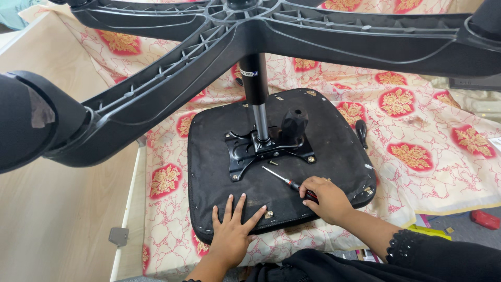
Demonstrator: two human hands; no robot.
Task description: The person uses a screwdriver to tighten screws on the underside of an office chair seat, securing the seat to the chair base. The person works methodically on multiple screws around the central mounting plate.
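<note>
Hands on an upturned chair seat

Upturned office chair seat [334,151] lies underside-up on a bed covered with a red-and-cream flowered sheet [422,156], its black star base [250,36] and gas column rising toward the camera. The left hand [233,230] rests flat and spread on the near edge of the seat, holding nothing, its thumb just beside a brass-coloured screw [269,214]. The right hand [326,196] is closed round the handle of a screwdriver [284,179], whose thin shaft points up-left toward the black metal mounting plate [261,149], the tip stopping near a loose screw just short of the plate. To do this well, the flat hand should press the seat down so it cannot rock while the driver is seated squarely in the screw head before turning. No container shows here; the screws sit loose on the seat fabric. A dark handle-like tool [361,131] lies on the sheet beside the seat, though what it is cannot be told for sure
</note>
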